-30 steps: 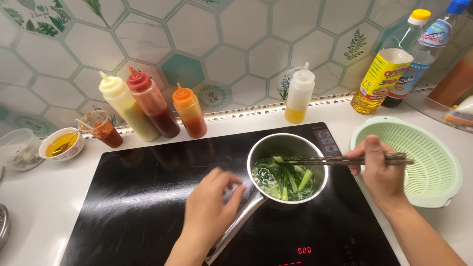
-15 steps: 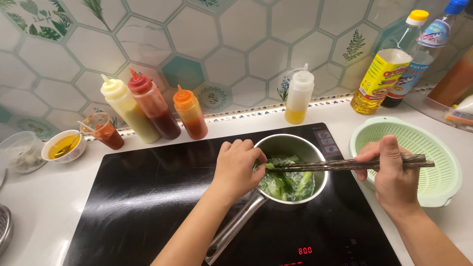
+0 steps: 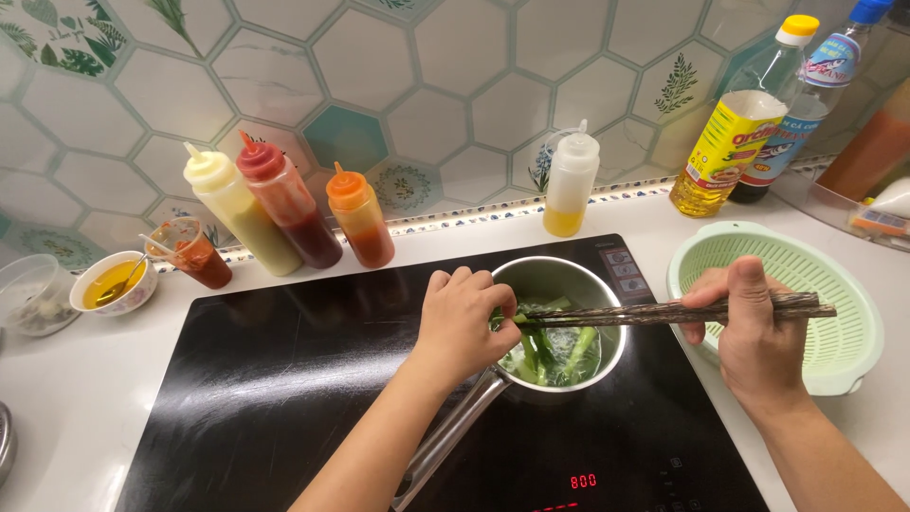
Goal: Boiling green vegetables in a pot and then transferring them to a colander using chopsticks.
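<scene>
1. Two hands work over one small steel saucepan [image 3: 559, 322] that sits on the black cooktop [image 3: 265, 379]; green vegetable stalks [image 3: 555, 346] lie in bubbling water inside it.
2. Right hand [image 3: 754, 337]: its grip is closed on a pair of dark chopsticks [image 3: 664, 311], held near their back end. From that grip the sticks run leftward, nearly level, and their tips end above the pan, just over the greens.
3. Left hand [image 3: 464, 322]: it hovers at the pan's left rim with fingers curled and fingertips [image 3: 498, 305] pinched together right at the chopstick tips. Whether it is pinching the tips, a bit of green, or nothing, I cannot tell.
4. Greens lie below and to the left of the right grip, directly beneath the stick tips; from the left grip they are just to the right and below. Left hand is the nearer one.
5. Stalks' long axis runs roughly away from the person, crossing the line of the chopsticks.
6. Pan's handle [image 3: 455, 436] points down-left, passing under the left wrist, free of either hand.
7. Right of the right grip, a pale green colander [image 3: 834, 360] rests on the desk [image 3: 76, 398], close behind that hand.
</scene>
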